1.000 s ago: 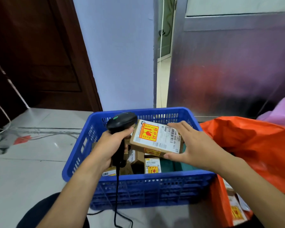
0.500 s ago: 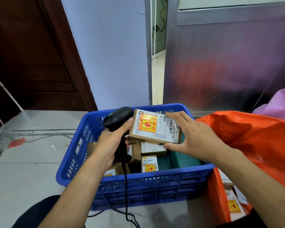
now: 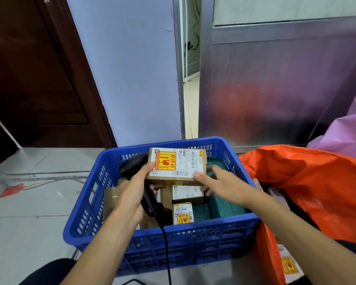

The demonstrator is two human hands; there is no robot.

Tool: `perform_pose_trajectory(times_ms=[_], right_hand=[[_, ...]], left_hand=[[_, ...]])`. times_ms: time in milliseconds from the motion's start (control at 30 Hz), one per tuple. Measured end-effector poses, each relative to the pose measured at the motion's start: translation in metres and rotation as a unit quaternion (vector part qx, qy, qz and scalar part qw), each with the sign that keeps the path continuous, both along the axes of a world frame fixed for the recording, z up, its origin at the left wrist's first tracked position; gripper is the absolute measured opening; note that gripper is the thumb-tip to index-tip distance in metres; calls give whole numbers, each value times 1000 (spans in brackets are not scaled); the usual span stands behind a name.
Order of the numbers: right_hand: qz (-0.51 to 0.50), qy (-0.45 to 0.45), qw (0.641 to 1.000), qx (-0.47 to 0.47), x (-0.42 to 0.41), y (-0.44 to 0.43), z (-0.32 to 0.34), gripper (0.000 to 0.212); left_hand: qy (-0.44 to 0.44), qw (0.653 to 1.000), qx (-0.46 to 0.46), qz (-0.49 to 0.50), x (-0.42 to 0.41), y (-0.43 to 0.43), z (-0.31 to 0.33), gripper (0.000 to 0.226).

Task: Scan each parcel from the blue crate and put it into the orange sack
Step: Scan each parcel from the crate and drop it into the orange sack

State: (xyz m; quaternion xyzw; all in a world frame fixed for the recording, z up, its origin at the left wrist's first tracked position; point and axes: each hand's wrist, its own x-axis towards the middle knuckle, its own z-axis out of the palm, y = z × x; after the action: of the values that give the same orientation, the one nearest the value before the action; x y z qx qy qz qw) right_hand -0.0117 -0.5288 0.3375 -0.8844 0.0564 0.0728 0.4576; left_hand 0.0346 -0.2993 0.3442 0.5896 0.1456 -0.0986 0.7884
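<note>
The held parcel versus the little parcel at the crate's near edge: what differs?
The held parcel is larger than the little parcel. The held parcel is gripped in the right hand, above the others; the little parcel lies in the blue crate. Both carry a white label and a red-and-yellow sticker.
</note>
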Motion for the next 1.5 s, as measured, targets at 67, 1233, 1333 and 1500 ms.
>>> perform_pose_trajectory(times_ms=[67,1233,1333,1500], right_hand=[[-17,2,998,67,3,2,-1,50],[-176,-186,910,328,12,-3,18,30],[-151,-183,933,271,12,-12,21,33],[-163,-165,973,20,11,-27,17,59]], left_hand=[[2,1000,-13,-11,-4,-2,0,25],[-36,982,56,-177,-21,-27,-12,28],[-67,979,25,-189,-19,-22,-7,40],[-79,977,2,-199,-19,-17,-5,55]])
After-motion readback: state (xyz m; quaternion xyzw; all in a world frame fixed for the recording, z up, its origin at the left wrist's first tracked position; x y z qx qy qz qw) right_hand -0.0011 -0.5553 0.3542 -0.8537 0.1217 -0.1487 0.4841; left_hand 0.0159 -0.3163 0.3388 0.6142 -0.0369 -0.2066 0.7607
